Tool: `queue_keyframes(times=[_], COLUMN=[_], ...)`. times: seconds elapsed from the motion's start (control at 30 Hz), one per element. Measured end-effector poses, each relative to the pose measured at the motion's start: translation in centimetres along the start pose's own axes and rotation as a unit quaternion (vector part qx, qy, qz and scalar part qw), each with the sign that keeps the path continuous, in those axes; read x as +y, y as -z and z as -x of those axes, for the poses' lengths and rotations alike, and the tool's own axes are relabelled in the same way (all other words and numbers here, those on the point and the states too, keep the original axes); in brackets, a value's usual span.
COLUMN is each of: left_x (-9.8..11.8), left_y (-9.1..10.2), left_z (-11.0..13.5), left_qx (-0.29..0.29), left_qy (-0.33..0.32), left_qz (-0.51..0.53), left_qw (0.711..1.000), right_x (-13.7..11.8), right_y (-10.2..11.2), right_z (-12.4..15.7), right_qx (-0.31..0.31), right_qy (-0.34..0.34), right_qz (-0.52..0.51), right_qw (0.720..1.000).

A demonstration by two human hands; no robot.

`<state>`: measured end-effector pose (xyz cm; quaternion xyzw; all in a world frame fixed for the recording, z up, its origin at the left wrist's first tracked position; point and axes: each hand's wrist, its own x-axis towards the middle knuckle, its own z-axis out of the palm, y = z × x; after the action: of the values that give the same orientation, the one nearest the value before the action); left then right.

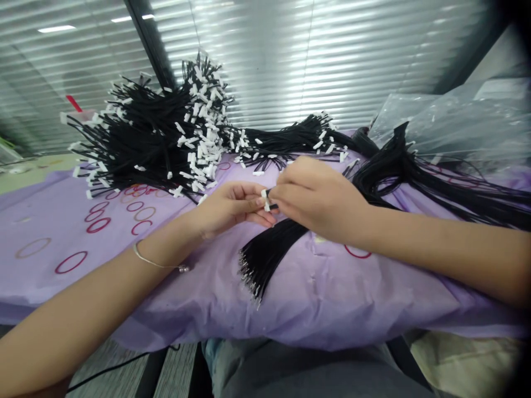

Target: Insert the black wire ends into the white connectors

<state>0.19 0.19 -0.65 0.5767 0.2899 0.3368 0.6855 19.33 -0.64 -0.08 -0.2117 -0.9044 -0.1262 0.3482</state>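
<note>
At frame centre, the left hand and right hand meet, fingertips pinched narrow on one small white connector at the end of a black wire. One loose wire bundle runs below the hands on the purple cloth. Two piles of connector-tipped wires fill the upper left and centre. One clear plastic bag lies upper right. No legible writing is visible.
</note>
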Motion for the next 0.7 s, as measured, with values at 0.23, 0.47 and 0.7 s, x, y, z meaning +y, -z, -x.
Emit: queue_keyframes(times=[0.23,0.47,0.7], left_x=[-0.1,0.2,0.2], left_y=[1.0,1.0,1.3], left_z=[-0.5,-0.5,-0.4], left_qx=[0.103,0.12,0.075], left_qy=[-0.012,-0.015,-0.027], left_qz=[-0.025,-0.045,-0.04], left_qw=[0.994,0.992,0.996], right_x=[-2.1,-0.9,0.0], right_y=[-3.0,-1.2,0.4], right_z=[0.5,0.3,-0.7], right_qx=[-0.174,-0.158,-0.122], right_qy=[0.045,-0.111,-0.184], right_qz=[-0.143,-0.352,-0.339], right_qw=[0.973,0.916,0.914])
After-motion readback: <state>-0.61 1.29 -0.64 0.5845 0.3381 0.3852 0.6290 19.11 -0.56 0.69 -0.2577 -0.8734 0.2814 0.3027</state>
